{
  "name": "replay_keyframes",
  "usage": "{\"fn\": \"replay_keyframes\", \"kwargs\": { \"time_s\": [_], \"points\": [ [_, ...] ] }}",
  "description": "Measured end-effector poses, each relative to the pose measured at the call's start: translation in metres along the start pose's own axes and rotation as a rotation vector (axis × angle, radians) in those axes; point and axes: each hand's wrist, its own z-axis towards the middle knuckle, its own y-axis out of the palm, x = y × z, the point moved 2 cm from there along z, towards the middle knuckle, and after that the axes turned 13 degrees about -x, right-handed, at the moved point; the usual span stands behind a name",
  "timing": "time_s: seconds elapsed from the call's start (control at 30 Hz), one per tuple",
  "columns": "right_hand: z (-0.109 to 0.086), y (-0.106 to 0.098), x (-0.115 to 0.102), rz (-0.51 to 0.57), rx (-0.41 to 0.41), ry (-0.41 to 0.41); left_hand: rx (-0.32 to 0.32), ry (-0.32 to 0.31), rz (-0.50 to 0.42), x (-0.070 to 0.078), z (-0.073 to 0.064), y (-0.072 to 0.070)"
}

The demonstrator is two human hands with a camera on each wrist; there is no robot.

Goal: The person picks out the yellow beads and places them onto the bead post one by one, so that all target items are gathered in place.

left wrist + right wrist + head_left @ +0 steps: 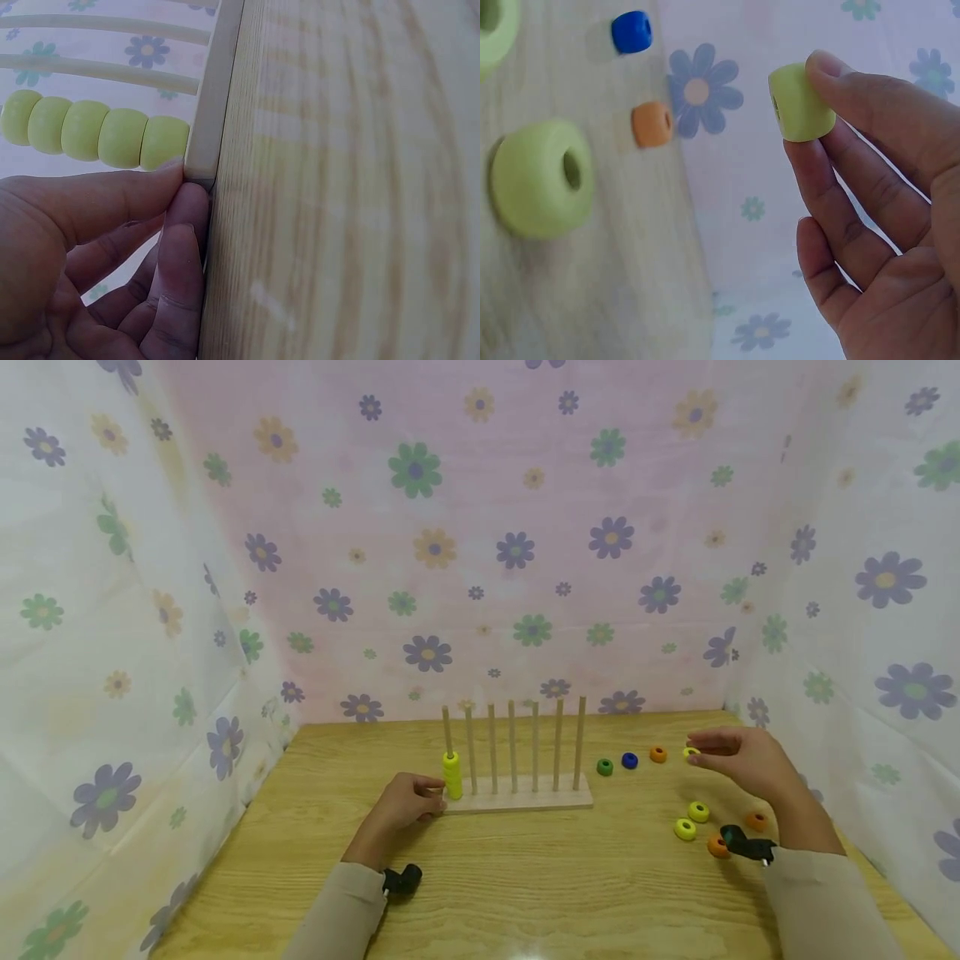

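Yellow bead (799, 109): one, pinched between thumb and fingers of the right hand (742, 758), at right, well apart from the pegs.
Loose beads near it: two yellow beads (699, 812), three orange beads (658, 754), one blue bead (630, 761), one green bead (605, 767); all unthreaded.
Wooden base (517, 802): seven upright pegs; leftmost peg (447, 731) carries five stacked yellow beads (452, 777), other six bare, so threading appears partial.
Left hand (405, 800): grips the base's left end.
Surroundings: wood-grain table (525, 893), flowered cloth (480, 510) behind.

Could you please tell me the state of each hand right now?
Left hand: closed, gripping the end of the wooden base.
Right hand: closed, pinching a yellow bead.
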Motion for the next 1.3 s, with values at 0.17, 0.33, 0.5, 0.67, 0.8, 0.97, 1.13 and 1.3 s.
{"fn": "replay_keyframes", "kwargs": {
  "time_s": [0.17, 0.33, 0.5, 0.67, 0.8, 0.97, 1.13, 1.3],
  "points": [
    [0.008, -0.001, -0.012, 0.013, 0.002, -0.001, 0.001, 0.001, 0.003, 0.001, -0.001, 0.000],
    [0.015, 0.001, -0.025, 0.045, -0.012, -0.013, 0.007, -0.007, 0.007, 0.002, -0.002, 0.000],
    [0.022, -0.001, -0.039, 0.026, -0.007, -0.052, 0.010, -0.005, 0.015, 0.002, -0.003, -0.001],
    [0.028, -0.004, -0.052, -0.003, -0.001, -0.089, 0.003, -0.001, 0.017, 0.000, -0.001, -0.001],
    [0.033, -0.005, -0.063, -0.016, 0.004, -0.107, 0.001, -0.002, 0.008, -0.002, 0.002, -0.001],
    [0.036, -0.007, -0.077, -0.019, 0.006, -0.123, 0.001, 0.002, 0.012, 0.001, 0.003, 0.000],
    [0.040, -0.007, -0.093, -0.015, 0.015, -0.148, 0.008, -0.003, 0.010, 0.003, 0.003, 0.000],
    [0.045, -0.006, -0.108, 0.000, 0.018, -0.161, 0.018, -0.017, 0.017, 0.001, 0.001, 0.000]
  ]
}}
